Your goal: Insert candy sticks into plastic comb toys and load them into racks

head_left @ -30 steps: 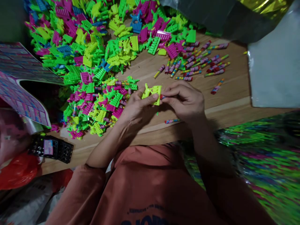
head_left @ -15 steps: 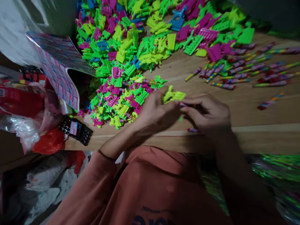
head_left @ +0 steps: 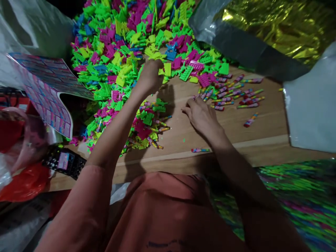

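My left hand reaches far out to the big heap of neon green, yellow, pink and blue plastic pieces. Its fingers are curled down among them, beside a yellow piece; whether they grip one is hidden. My right hand lies low over the wooden table, with its fingers stretched towards the nearest of several striped sticks. A smaller mound of plastic pieces with sticks in them lies between my forearms. One loose stick rests near the table's front edge.
A gold foil bag and a white sheet cover the back right. A printed sticker sheet, a black keypad device and a red bag sit at the left. A shiny bag of coloured pieces lies at the lower right.
The yellow piece that both hands held together is gone from them. My left hand has stretched forward to the big heap, and my right hand has moved out towards the sticks.
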Tool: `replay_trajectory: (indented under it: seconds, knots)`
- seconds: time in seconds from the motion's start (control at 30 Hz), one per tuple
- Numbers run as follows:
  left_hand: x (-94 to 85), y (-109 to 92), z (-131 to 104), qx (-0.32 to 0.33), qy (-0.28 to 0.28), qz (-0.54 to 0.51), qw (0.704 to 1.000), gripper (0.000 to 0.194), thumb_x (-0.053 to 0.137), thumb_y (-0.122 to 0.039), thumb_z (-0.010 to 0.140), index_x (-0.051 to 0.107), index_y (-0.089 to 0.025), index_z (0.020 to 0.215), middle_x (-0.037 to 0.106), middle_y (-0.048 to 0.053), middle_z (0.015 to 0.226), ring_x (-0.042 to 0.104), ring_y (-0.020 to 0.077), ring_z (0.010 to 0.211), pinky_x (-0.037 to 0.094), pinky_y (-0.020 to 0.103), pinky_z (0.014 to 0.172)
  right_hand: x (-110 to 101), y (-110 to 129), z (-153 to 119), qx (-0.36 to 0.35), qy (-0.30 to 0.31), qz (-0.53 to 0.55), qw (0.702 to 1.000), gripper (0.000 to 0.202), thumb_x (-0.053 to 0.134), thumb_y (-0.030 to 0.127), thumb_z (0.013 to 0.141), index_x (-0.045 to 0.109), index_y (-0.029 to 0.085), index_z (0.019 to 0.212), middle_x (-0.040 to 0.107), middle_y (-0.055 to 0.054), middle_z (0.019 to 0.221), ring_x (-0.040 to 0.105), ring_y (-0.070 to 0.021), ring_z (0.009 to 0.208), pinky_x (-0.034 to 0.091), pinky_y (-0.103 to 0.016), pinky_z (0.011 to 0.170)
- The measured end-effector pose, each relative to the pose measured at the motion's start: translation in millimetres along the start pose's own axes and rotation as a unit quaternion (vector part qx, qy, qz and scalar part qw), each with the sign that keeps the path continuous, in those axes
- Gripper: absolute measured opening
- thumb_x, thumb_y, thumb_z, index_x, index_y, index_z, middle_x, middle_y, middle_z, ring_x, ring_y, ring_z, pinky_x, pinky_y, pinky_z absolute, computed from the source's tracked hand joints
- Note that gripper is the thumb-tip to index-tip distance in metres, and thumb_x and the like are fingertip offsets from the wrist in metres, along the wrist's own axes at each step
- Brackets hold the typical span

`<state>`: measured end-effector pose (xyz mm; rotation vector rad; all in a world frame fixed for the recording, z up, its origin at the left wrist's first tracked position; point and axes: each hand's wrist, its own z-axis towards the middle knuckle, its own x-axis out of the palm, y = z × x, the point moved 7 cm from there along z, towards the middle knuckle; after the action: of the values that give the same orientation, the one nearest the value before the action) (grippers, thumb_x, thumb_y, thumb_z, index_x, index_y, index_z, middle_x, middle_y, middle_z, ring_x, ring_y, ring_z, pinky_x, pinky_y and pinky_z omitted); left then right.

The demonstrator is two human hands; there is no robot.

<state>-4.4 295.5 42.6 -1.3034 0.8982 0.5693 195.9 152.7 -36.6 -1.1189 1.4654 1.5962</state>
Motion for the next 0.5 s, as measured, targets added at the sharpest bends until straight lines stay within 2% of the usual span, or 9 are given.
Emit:
replay_trajectory:
  seconds: [0.03,0.1,0.17,0.27,0.37,0.43,0.5]
  knots:
    - [12.3,6,21,-0.025,-0.003,0.005,1.000,0.021,0.087,-0.017,0.089,0.074,-0.024,0.103,0.078,0.013,0.132,0.063,0.0411,0.135,0.047,0.059,0.121,-1,-2,-6,-0.003,-0.008,-0.004,1.000,0.030,0.061,0.041,0.115,0.078,0.018,0.123,0.078,-0.021,0.127,0.072,-0.0315,0.096,0.052,-0.040,0.077]
    - [30.5,16,50,-0.084,-0.023,-0.001,0.996,0.026,0.093,-0.017,0.088,0.070,-0.022,0.096,0.075,0.015,0.130,0.056,0.0423,0.143,0.041,0.057,0.125,-1,-9,-18,-0.008,-0.016,-0.012,1.000,0.027,0.064,0.043,0.114,0.077,0.019,0.116,0.079,-0.019,0.119,0.071,-0.0295,0.089,0.049,-0.038,0.072]
    - [44.1,20,61,-0.115,-0.043,-0.014,0.992,0.036,0.101,-0.015,0.080,0.067,-0.020,0.092,0.073,0.016,0.128,0.048,0.0446,0.150,0.036,0.058,0.128,-1,-15,-29,-0.013,-0.016,-0.008,1.000,0.023,0.065,0.041,0.114,0.074,0.020,0.111,0.080,-0.017,0.114,0.072,-0.0295,0.088,0.047,-0.037,0.070]
    - [61.8,9,55,-0.074,-0.039,-0.033,0.996,0.048,0.105,-0.007,0.067,0.070,-0.017,0.099,0.068,0.014,0.131,0.039,0.0460,0.155,0.032,0.058,0.131,0,-24,-39,-0.007,-0.018,0.035,0.999,0.017,0.066,0.037,0.111,0.070,0.021,0.114,0.080,-0.014,0.108,0.074,-0.0301,0.087,0.048,-0.037,0.069]
    - [76.2,-6,38,-0.023,0.026,-0.002,0.999,0.065,0.105,0.006,0.050,0.073,-0.019,0.101,0.064,0.016,0.145,0.040,0.0508,0.154,0.032,0.065,0.131,-1,-33,-43,0.014,-0.024,0.093,0.995,0.029,0.069,0.033,0.105,0.069,0.019,0.130,0.080,-0.012,0.101,0.075,-0.0304,0.084,0.052,-0.039,0.073]
    - [76.8,-12,28,-0.010,0.054,0.014,0.998,0.059,0.101,0.010,0.050,0.071,-0.021,0.090,0.065,0.017,0.146,0.044,0.0525,0.151,0.033,0.069,0.129,-4,-37,-43,0.019,-0.031,0.141,0.989,0.043,0.070,0.032,0.101,0.068,0.018,0.142,0.078,-0.008,0.096,0.074,-0.0283,0.081,0.055,-0.040,0.074]
    - [70.4,-17,21,0.006,0.061,-0.037,0.997,0.046,0.096,0.007,0.058,0.068,-0.023,0.078,0.070,0.015,0.130,0.052,0.0478,0.142,0.037,0.066,0.127,-8,-39,-43,0.015,-0.047,0.202,0.978,0.050,0.069,0.031,0.100,0.068,0.019,0.148,0.075,-0.004,0.090,0.071,-0.0239,0.075,0.056,-0.038,0.073]
